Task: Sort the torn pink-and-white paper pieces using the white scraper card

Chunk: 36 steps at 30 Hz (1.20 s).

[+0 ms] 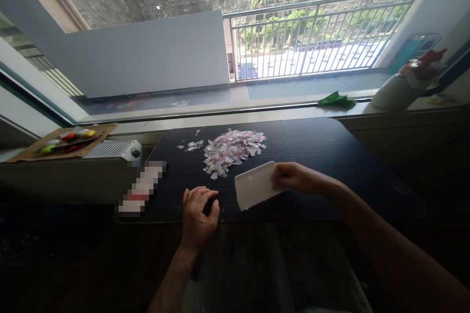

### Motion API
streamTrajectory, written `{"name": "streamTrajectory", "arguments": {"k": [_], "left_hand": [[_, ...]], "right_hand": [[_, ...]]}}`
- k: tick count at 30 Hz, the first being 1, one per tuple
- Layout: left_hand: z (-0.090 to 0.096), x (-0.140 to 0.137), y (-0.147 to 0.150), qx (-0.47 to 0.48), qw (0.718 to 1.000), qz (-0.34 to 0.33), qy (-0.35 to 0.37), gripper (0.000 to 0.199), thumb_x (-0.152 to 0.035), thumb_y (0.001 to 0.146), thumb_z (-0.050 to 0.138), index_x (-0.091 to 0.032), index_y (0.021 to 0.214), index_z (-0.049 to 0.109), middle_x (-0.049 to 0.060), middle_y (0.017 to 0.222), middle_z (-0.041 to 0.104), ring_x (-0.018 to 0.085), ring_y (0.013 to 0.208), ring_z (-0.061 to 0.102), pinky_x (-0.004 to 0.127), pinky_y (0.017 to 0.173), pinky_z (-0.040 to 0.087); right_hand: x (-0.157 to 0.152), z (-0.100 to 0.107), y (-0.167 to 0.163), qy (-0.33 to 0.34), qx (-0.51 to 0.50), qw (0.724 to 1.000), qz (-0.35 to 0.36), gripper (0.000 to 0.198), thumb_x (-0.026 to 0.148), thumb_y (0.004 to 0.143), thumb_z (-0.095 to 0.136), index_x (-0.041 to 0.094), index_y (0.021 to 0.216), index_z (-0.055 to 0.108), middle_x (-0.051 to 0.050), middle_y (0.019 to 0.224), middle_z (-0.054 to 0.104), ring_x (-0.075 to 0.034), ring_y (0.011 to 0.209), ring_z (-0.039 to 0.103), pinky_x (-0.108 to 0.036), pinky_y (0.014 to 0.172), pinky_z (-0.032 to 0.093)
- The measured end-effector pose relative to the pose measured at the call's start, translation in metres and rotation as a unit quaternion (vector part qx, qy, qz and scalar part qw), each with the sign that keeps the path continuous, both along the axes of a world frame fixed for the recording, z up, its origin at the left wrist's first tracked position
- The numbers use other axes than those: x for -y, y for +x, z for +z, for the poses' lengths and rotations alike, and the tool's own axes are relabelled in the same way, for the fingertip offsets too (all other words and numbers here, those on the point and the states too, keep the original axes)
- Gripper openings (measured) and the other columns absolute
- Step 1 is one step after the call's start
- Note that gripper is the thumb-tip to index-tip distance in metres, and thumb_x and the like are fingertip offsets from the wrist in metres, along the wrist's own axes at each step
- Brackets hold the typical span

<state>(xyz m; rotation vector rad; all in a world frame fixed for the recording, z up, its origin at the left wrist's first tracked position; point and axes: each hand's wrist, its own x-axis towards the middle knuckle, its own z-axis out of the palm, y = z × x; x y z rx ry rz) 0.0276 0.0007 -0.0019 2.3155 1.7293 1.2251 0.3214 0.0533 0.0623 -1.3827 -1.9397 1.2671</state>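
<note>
A heap of small pale pink and white paper scraps (233,149) is spread over the dark table (312,144). To the left of the heap, a few loose scraps (194,145) lie apart. My right hand (293,177) grips the right end of a white rectangular piece (255,187) with rounded corners, perhaps a shallow tray or lid; it is tilted, just in front of the heap. Near the table's front edge is my left hand (200,212), its fingers curved and the thumb apart from them, with nothing seen between.
A blurred-out strip (143,188) lies at the table's left side. Beyond it are a white ridged appliance (113,150) with a knob and brown cardboard (29,149) bearing colourful bits. On the windowsill sit a green crumpled item (337,100) and a white vase-like container (392,90).
</note>
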Motion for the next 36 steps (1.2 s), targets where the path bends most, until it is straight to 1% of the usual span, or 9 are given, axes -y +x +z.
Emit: {"name": "streamTrajectory", "arguments": {"k": [4,7,11,15,20,23,26,31,36], "left_hand": [[-0.001,0.001,-0.001,-0.003,1.000,-0.003,0.009,0.015,-0.023,0.083,0.053,-0.022,0.090,0.066,0.005,0.091,0.067,0.025,0.099,0.060,0.052,0.104,0.030],[-0.002,0.001,0.000,-0.006,1.000,-0.011,0.013,0.014,-0.021,0.083,0.053,-0.022,0.090,0.065,0.004,0.091,0.066,0.024,0.099,0.059,0.052,0.104,0.029],[-0.002,0.001,-0.001,-0.010,1.000,-0.012,0.018,0.014,-0.021,0.082,0.053,-0.022,0.090,0.065,0.005,0.091,0.066,0.025,0.098,0.060,0.053,0.104,0.029],[-0.002,0.001,-0.001,-0.012,1.000,-0.008,0.019,0.014,-0.021,0.083,0.053,-0.022,0.090,0.065,0.005,0.091,0.066,0.024,0.098,0.060,0.053,0.103,0.030],[-0.001,0.001,0.000,-0.014,1.000,-0.011,0.022,0.014,-0.021,0.083,0.053,-0.022,0.091,0.064,0.005,0.091,0.066,0.024,0.098,0.060,0.053,0.104,0.030],[-0.001,0.000,0.000,-0.015,1.000,-0.013,0.024,0.014,-0.021,0.083,0.053,-0.021,0.091,0.065,0.005,0.091,0.067,0.024,0.098,0.060,0.053,0.105,0.029],[-0.001,0.000,0.000,-0.015,1.000,-0.009,0.021,0.014,-0.022,0.083,0.053,-0.021,0.090,0.065,0.005,0.090,0.067,0.025,0.098,0.060,0.053,0.105,0.029],[-0.001,0.000,-0.002,-0.020,1.000,-0.006,0.018,0.014,-0.022,0.083,0.053,-0.021,0.090,0.065,0.006,0.091,0.067,0.025,0.097,0.060,0.054,0.103,0.030],[-0.001,0.000,-0.002,-0.024,0.999,-0.016,0.025,0.014,-0.022,0.083,0.053,-0.021,0.090,0.065,0.005,0.091,0.067,0.024,0.097,0.061,0.053,0.104,0.030]], "right_hand": [[0.004,0.006,0.034,0.003,0.030,0.999,-0.037,0.016,0.031,0.066,0.062,0.019,0.062,0.053,0.005,0.056,0.049,-0.011,0.053,0.043,-0.026,0.049,0.033],[0.010,0.012,0.061,-0.012,0.030,0.996,-0.077,0.018,0.035,0.066,0.063,0.018,0.067,0.056,0.003,0.060,0.054,-0.013,0.056,0.049,-0.027,0.051,0.037],[0.006,0.011,0.045,-0.035,-0.021,0.998,-0.052,0.022,0.037,0.066,0.063,0.017,0.075,0.059,0.001,0.069,0.059,-0.015,0.065,0.055,-0.029,0.060,0.043],[-0.006,0.007,0.015,-0.048,-0.002,0.999,-0.016,0.017,0.031,0.065,0.062,0.017,0.074,0.060,0.001,0.069,0.061,-0.015,0.065,0.055,-0.027,0.059,0.042],[0.003,0.011,0.054,-0.065,0.029,0.996,-0.051,0.016,0.030,0.065,0.063,0.016,0.072,0.062,0.000,0.066,0.062,-0.015,0.061,0.055,-0.027,0.054,0.041],[0.010,0.015,0.078,-0.073,-0.006,0.993,-0.095,0.022,0.033,0.065,0.067,0.016,0.079,0.065,-0.001,0.072,0.066,-0.016,0.064,0.059,-0.027,0.055,0.044],[0.004,0.013,0.068,-0.057,-0.033,0.993,-0.100,0.022,0.034,0.064,0.069,0.017,0.077,0.064,0.000,0.071,0.066,-0.016,0.065,0.059,-0.027,0.058,0.046],[-0.013,0.003,0.039,-0.063,-0.036,0.996,-0.042,0.022,0.034,0.064,0.069,0.016,0.076,0.063,0.000,0.074,0.067,-0.016,0.070,0.060,-0.029,0.065,0.047],[0.005,0.006,0.082,-0.088,0.004,0.995,-0.038,0.023,0.036,0.066,0.071,0.016,0.073,0.063,0.000,0.070,0.065,-0.016,0.066,0.058,-0.029,0.062,0.044]]}}
